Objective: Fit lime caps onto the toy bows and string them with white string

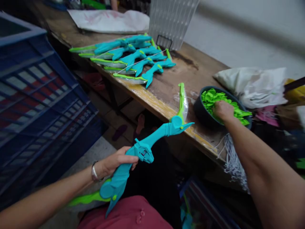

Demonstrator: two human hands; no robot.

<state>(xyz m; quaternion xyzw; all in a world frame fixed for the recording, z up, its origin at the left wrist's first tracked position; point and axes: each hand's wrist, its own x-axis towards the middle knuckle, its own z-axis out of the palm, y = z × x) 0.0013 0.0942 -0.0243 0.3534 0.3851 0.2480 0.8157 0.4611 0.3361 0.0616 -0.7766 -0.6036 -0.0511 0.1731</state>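
Observation:
My left hand [122,160] is closed around the middle of a teal toy bow [153,138], which slants from my lap up to the table edge. Green limbs stick out at both its ends, and a small dark opening shows in its centre piece. On the right, my right hand [224,110] reaches into a dark round basin [206,119] heaped with bright green plastic pieces [212,95]. Its fingers are sunk among the pieces, so what they grip, if anything, is hidden.
Several teal and green bows [140,58] lie strung in a row on the wooden table [188,63]. White strings [234,162] hang off its edge below the basin. A white sack [254,84] sits behind the basin. Blue crates [35,105] stand at left.

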